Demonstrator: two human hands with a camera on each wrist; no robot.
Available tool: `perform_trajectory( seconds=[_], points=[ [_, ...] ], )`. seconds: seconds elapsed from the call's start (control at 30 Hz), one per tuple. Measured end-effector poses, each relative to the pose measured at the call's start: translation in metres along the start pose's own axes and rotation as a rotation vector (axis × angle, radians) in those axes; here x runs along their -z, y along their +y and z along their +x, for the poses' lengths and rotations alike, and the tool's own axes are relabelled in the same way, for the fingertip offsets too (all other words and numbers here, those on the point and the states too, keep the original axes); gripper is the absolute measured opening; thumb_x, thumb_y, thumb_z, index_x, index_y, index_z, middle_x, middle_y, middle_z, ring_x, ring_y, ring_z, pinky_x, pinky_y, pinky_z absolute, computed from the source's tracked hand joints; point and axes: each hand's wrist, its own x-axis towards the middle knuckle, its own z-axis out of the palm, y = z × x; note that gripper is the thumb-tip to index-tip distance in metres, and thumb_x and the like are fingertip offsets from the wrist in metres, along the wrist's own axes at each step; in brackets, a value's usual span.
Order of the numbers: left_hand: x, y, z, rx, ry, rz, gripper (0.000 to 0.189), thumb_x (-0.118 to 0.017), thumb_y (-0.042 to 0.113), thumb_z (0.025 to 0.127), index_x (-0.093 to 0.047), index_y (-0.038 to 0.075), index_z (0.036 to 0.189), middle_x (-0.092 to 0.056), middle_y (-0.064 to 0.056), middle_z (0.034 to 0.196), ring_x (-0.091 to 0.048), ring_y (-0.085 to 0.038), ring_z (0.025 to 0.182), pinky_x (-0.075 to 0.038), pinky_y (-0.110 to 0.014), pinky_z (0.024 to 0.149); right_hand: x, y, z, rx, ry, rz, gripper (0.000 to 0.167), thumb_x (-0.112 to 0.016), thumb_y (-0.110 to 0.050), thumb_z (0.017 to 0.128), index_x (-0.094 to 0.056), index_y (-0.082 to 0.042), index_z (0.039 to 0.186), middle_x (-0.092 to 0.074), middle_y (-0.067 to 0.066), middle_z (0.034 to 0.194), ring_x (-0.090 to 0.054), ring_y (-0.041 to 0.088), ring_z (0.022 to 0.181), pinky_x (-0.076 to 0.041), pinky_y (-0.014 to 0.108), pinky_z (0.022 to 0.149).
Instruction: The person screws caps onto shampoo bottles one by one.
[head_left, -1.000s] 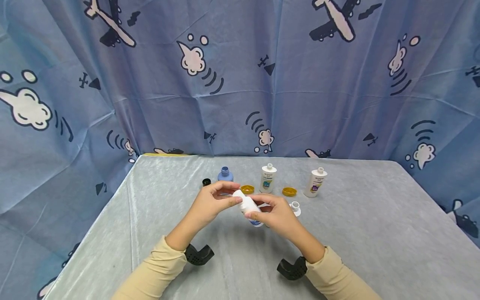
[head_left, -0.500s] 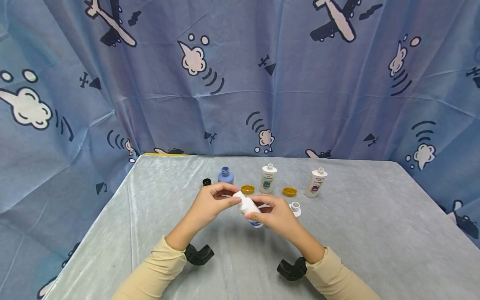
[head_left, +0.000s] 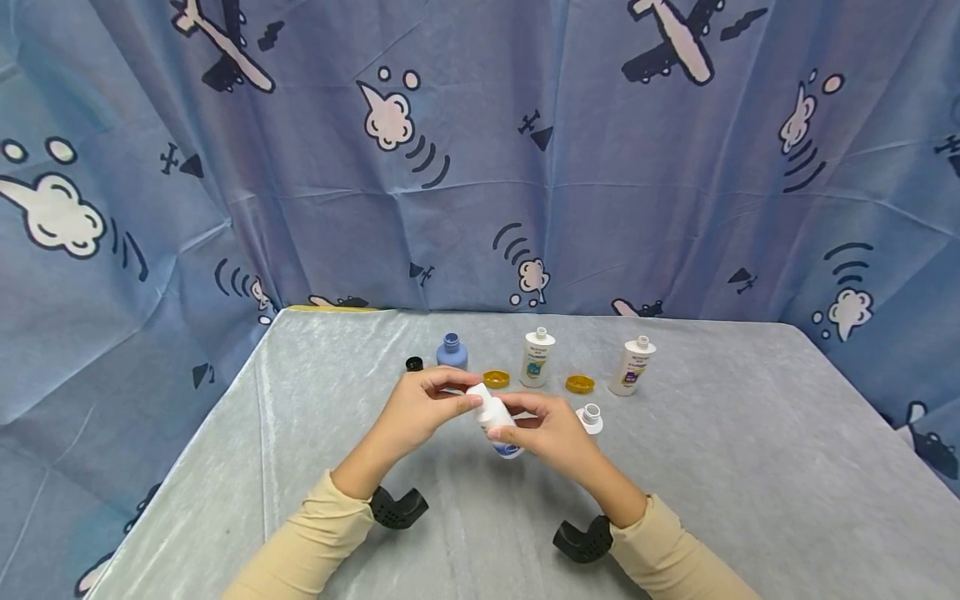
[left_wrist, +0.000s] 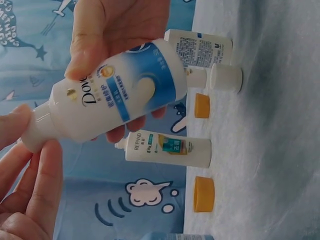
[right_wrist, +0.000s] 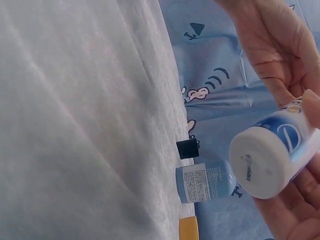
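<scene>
A white Dove bottle (left_wrist: pixel 120 95) with a blue label is held tilted above the table, its base pointing down toward the right in the head view. My right hand (head_left: pixel 553 429) grips it around the body, thumb on the near side. At the bottle's top, my left hand (head_left: pixel 431 398) pinches the white cap (left_wrist: pixel 37 129) between thumb and fingers. The cap sits at the neck. In the right wrist view the round white base (right_wrist: pixel 260 162) faces the camera.
Behind the hands stand a blue bottle (head_left: pixel 452 353), two white pump-less bottles (head_left: pixel 536 360) (head_left: pixel 632 368) and an uncapped white bottle (head_left: pixel 591 419), partly hidden. Two orange caps (head_left: pixel 496 379) (head_left: pixel 580 384), a black cap (head_left: pixel 414 364) and a white cap (left_wrist: pixel 227 78) lie among them.
The bottle's base has swung slightly left and down in the head view, with the right hand shifting a little left. The left hand stays at the cap.
</scene>
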Motion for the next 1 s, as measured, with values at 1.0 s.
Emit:
perform_trajectory(
  seconds=[1.0],
  points=[
    [0.000, -0.011, 0.006, 0.003, 0.034, 0.017, 0.030, -0.081, 0.010, 0.081, -0.075, -0.001, 0.108, -0.073, -0.015, 0.111, -0.069, -0.006, 0.085, -0.058, -0.022, 0.078, -0.023, 0.020, 0.005, 0.007, -0.004, 0.024, 0.052, -0.067, -0.010, 0.094, -0.050, 0.006, 0.141, -0.059, 0.026, 0.136, -0.056, 0.039, 0.128, -0.052, 0.034, 0.102]
  ],
)
